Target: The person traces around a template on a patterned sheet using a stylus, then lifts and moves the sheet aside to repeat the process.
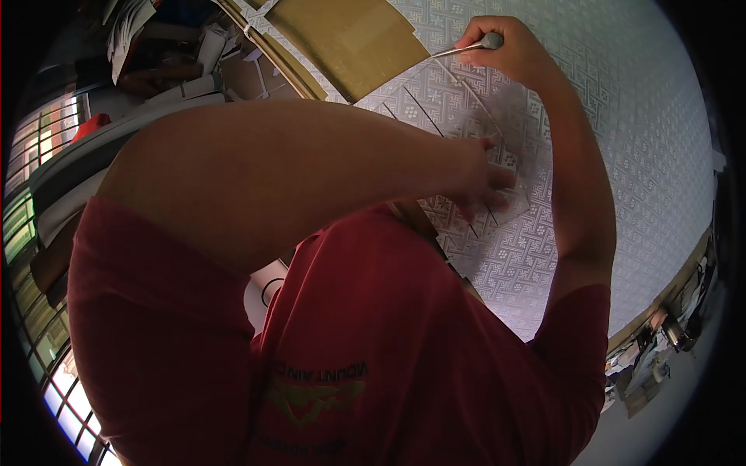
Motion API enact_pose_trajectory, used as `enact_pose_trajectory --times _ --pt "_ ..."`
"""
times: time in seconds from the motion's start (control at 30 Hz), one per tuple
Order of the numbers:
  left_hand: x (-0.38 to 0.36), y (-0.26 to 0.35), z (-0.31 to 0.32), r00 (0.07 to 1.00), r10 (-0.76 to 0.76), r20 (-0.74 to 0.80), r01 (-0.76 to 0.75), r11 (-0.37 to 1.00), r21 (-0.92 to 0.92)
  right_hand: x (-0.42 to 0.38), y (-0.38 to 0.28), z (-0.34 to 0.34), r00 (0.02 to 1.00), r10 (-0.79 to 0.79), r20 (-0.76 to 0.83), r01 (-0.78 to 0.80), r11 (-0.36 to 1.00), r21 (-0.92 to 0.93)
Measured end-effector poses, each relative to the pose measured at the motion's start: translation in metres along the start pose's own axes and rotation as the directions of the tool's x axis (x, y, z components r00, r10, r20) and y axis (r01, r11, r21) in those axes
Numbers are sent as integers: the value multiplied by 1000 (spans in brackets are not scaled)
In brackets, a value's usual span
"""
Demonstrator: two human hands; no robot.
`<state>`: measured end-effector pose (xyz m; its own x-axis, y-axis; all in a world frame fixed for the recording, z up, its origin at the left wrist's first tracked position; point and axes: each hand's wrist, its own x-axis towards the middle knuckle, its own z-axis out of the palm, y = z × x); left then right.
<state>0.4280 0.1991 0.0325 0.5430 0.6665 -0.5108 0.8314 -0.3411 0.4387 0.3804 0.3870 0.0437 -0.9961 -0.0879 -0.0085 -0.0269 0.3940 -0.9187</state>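
My right hand [507, 53] is closed around a slim metal tool with a rounded grey end [491, 42]; its kind is not clear. The tool's thin tip points left and meets the corner of a gold-brown flat panel [353, 46]. Lower down, my left hand [486, 185] hovers over or rests on the patterned surface, slightly blurred, its fingers apart and nothing seen in them. Thin dark rods or lines [423, 110] run beneath that hand and come out below it. A thin pale curved strip [480, 101] lies between the two hands.
A silvery surface with a repeating geometric pattern [645, 155] spreads under both hands. Papers and rolled items [210, 50] crowd the upper left beyond long brown edges [287, 58]. Assorted objects [672, 330] lie past the surface's right edge. A barred window [47, 334] is at left.
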Motion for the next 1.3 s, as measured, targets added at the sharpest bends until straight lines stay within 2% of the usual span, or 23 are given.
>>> enact_pose_trajectory --times 0.03,0.2,0.27,0.3,0.37,0.43,0.5,0.57,0.63,0.73,0.8,0.83,0.87,0.9,0.93,0.97,1.0,1.07,1.13,1.17,1.2,1.27,1.3 --pt "0 0 -1 1000 -7 22 7 1000 -8 9 -2 -7 989 -16 149 17 1000 -6" --pt "-2 3 -16 996 11 94 -6 998 -55 48 -8 -8 942 29 333 -10 998 -59" --pt "-10 5 -34 964 92 248 -115 990 81 61 -12 -4 906 50 421 -16 996 -85" --pt "-8 3 -26 962 94 257 -114 991 67 67 -14 -1 885 61 461 -18 995 -96" --pt "4 2 -3 997 38 62 -38 999 1 76 -19 5 841 86 534 -24 992 -121" --pt "11 3 0 994 26 111 -24 999 -23 80 -24 13 797 107 595 -15 987 -158" --pt "12 3 5 987 16 159 -10 999 -39 74 -29 38 763 -49 644 44 999 23" --pt "10 2 10 999 32 18 -31 999 -32 67 -38 77 749 -228 622 182 974 138" --pt "5 4 1 999 4 44 -2 999 -38 63 -55 105 739 -223 635 214 972 92" --pt "2 3 -2 999 -19 48 20 1000 -11 56 -67 105 722 -192 664 249 968 9" --pt "-5 -2 -8 1000 -6 19 5 1000 27 42 -62 89 832 -295 471 278 955 107" --pt "-16 -5 -23 996 88 27 -90 990 112 37 -55 82 869 -359 341 319 932 170" --pt "-22 -8 -29 983 180 45 -185 963 197 24 -56 71 935 -265 235 235 960 150" --pt "-26 -10 -29 982 184 34 -187 960 207 8 -58 59 979 -165 120 148 979 137" --pt "-27 -15 -26 992 99 -83 -95 994 47 -10 -55 51 984 -173 -31 175 980 99" --pt "-28 -20 -24 984 3 -178 -25 992 -124 -30 -50 45 966 -182 -187 195 979 58" --pt "-37 -22 -27 984 18 -176 -38 993 -108 -53 -48 41 945 -69 -321 111 987 116" --pt "-66 -29 -28 952 -140 -274 176 978 113 -105 -44 41 832 123 -541 5 974 228" --pt "-97 -46 -19 884 -66 -463 208 942 263 -159 -39 48 677 288 -677 -60 939 340" --pt "-111 -49 -17 868 -199 -455 303 938 167 -186 -38 57 586 383 -715 -89 907 412" --pt "-124 -51 -17 840 -327 -432 395 916 76 -211 -34 71 536 401 -743 -46 893 449" --pt "-141 -47 3 663 -521 -538 463 850 -252 -252 -29 107 439 432 -788 11 874 485" --pt "-145 -44 17 580 -563 -589 421 826 -375 -270 -28 124 424 462 -779 78 838 540"
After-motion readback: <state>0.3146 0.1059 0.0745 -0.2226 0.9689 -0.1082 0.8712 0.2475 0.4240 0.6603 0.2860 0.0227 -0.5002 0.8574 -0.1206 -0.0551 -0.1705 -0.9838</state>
